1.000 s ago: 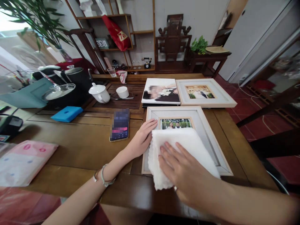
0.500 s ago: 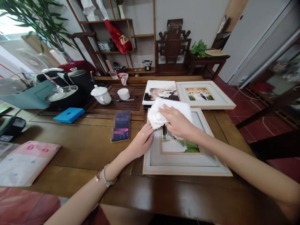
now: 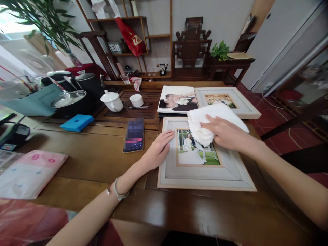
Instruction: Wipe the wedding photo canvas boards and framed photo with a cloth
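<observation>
Wooden table bears three pictures; right hand grip clamps one cloth, left hand spread flat.

Phone flat on wood table w/ white teapot, cup & blue box behind.

White cloth noted plain, frame finished grey-white with pale wood trim, tabletop stained brown, blue pad and pink spotted packet recorded toward the left edge.
</observation>
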Action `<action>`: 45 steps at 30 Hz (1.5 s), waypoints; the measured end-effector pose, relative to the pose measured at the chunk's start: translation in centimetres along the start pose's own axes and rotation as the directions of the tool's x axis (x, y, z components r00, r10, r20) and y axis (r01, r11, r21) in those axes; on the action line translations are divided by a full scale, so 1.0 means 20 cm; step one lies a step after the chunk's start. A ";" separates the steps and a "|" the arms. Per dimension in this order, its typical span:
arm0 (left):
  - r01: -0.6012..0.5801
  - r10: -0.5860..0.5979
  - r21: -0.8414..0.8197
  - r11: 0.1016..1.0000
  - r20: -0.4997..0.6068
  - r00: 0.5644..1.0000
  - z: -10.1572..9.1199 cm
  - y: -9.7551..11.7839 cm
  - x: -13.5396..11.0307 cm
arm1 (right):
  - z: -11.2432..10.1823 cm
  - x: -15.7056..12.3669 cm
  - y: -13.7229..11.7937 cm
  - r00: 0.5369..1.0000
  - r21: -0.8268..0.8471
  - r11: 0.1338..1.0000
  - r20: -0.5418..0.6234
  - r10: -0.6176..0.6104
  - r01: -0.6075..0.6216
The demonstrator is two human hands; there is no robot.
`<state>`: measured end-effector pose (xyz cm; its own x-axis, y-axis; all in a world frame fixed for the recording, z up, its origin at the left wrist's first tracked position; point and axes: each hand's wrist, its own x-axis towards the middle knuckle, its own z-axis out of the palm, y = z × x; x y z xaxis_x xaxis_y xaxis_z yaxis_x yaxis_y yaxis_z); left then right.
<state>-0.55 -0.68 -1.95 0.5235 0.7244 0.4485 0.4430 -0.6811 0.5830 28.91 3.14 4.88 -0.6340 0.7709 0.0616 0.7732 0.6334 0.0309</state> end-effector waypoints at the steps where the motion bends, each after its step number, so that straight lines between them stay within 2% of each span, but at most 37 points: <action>1: 0.001 -0.001 0.002 1.000 0.003 1.000 0.00 0.00 0.00 | 0.01 -0.02 0.03 0.999 -0.007 0.999 -0.014 0.036 -0.037; 3: 0.003 -0.003 0.011 1.000 0.006 1.000 0.00 0.00 0.00 | 0.02 -0.02 0.04 0.998 0.005 0.998 -0.025 0.056 -0.056; 5: 0.002 -0.002 0.021 1.000 0.005 1.000 0.00 0.00 0.01 | 0.02 0.00 -0.01 1.000 0.050 0.999 -0.020 0.018 -0.016; 9: 0.000 0.000 0.032 0.999 -0.003 1.000 -0.01 0.00 0.01 | -0.02 -0.01 -0.25 0.992 0.158 0.980 0.007 -0.126 0.123; 12: 0.001 -0.001 0.033 0.999 -0.007 1.000 0.00 0.00 0.01 | -0.10 -0.14 -0.44 0.967 0.241 0.944 0.060 -0.248 0.227; 15: -0.004 0.005 0.018 1.000 -0.014 1.000 0.00 0.00 0.00 | -0.18 -0.27 -0.53 0.941 0.316 0.903 0.077 -0.330 0.291; 18: -0.008 0.008 0.008 1.000 -0.021 1.000 0.00 0.00 0.00 | -0.19 -0.29 -0.53 0.950 0.324 0.909 0.076 -0.302 0.263; 22: -0.012 0.012 0.032 0.999 -0.012 1.000 0.00 0.00 0.00 | -0.08 -0.12 -0.40 0.988 0.153 0.980 0.067 -0.141 0.130; 26: -0.008 0.008 0.028 1.000 -0.002 1.000 0.00 0.00 0.01 | 0.02 0.07 -0.22 0.996 -0.029 0.998 -0.075 0.054 -0.057; 28: -0.004 0.004 0.015 1.000 0.002 1.000 -0.01 0.00 0.01 | 0.03 0.11 -0.16 0.982 -0.079 0.990 -0.159 0.103 -0.117; 30: -0.002 0.002 0.008 1.000 0.000 1.000 -0.01 0.00 0.01 | 0.04 0.12 -0.13 0.979 -0.089 0.988 -0.174 0.109 -0.126; 33: -0.001 0.001 0.009 1.000 -0.002 1.000 0.00 0.00 0.00 | 0.02 0.07 -0.16 0.997 -0.045 0.998 -0.060 0.046 -0.049; 36: -0.002 0.002 0.013 1.000 -0.001 1.000 0.00 0.00 0.00 | -0.02 -0.08 -0.29 0.999 -0.011 0.999 0.022 -0.048 0.049; 38: -0.007 0.007 0.014 1.000 -0.004 1.000 0.00 0.00 0.00 | -0.05 -0.22 -0.40 0.991 0.023 0.991 0.025 -0.130 0.130; 41: -0.019 0.019 0.009 1.000 -0.007 1.000 0.00 0.00 0.00 | -0.10 -0.40 -0.54 0.971 0.092 0.966 -0.029 -0.239 0.241; 43: -0.021 0.021 0.004 1.000 -0.006 1.000 0.00 0.00 0.00 | -0.11 -0.44 -0.57 0.967 0.122 0.960 -0.053 -0.248 0.252; 45: -0.022 0.022 0.003 1.000 -0.006 1.000 0.00 -0.01 0.00 | -0.09 -0.41 -0.55 0.977 0.129 0.968 -0.039 -0.210 0.213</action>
<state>-0.59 -0.60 -2.04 0.5286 0.7097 0.4657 0.4334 -0.6974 0.5707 25.55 -10.30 5.92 -0.7810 0.6177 0.0926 0.6117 0.7864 -0.0860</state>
